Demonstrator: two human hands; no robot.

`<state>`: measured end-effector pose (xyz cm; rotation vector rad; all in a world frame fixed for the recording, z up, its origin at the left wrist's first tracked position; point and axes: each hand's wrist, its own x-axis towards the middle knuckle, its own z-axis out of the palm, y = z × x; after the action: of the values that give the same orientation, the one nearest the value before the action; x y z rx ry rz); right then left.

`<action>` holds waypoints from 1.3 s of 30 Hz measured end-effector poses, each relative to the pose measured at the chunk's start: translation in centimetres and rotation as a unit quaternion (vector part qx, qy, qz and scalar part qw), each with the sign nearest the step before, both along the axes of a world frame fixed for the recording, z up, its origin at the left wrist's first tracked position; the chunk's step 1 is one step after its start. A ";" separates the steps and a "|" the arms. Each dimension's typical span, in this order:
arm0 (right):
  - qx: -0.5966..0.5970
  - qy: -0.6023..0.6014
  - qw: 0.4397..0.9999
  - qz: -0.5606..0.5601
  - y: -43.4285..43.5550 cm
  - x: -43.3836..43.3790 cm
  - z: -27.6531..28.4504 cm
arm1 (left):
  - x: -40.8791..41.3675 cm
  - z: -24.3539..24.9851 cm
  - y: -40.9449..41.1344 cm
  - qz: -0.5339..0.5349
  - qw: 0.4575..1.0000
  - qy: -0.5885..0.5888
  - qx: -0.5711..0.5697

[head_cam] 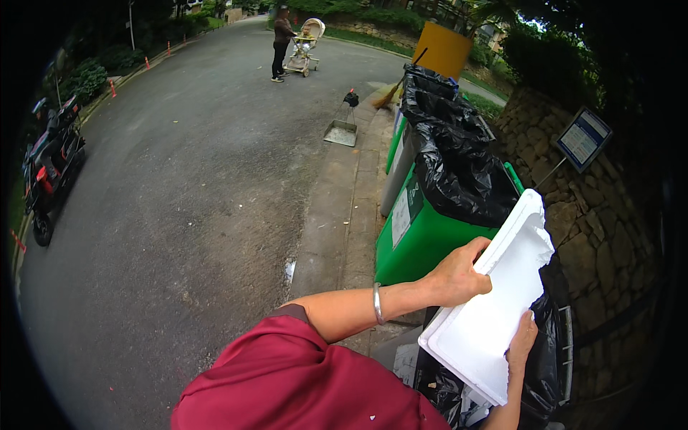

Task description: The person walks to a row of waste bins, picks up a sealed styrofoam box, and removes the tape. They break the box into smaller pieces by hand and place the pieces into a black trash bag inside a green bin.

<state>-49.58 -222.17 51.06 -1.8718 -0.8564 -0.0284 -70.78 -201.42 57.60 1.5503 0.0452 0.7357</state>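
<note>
A broken white polystyrene foam piece with a raised rim and a jagged right edge is held in both hands. My left hand grips its left rim, thumb on the inner face. At the lower right, my right hand holds the jagged edge, its fingers partly hidden behind the foam. Beneath the foam is a bin lined with a black plastic bag, with white pieces inside. Just beyond stands a green wheeled bin, also lined with a black bag.
More lined bins stand in a row, with a straw broom beside them. A metal dustpan sits near the kerb. A person stands by a stroller on the road. A scooter is far left; a stone wall runs right.
</note>
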 end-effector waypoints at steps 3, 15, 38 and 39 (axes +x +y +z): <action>0.011 -0.003 1.000 -0.010 -0.2 -1.2 0.9 | 0.1 0.2 -0.6 0.018 1.000 -0.007 0.015; -0.088 0.028 0.993 -0.074 -2.0 -3.4 2.4 | -0.9 0.2 -4.2 -0.034 0.999 0.036 -0.015; 0.115 0.322 0.940 0.012 -0.4 0.5 -5.2 | -2.2 -3.1 2.3 -0.076 0.984 -0.009 -0.159; 0.124 0.325 0.937 0.003 -0.3 0.3 -5.2 | -2.4 -4.3 2.8 -0.033 0.983 -0.011 -0.179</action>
<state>-49.25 -222.50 45.84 -1.4923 -0.3739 0.4453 -73.22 -198.65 53.34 1.1939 0.1039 0.6518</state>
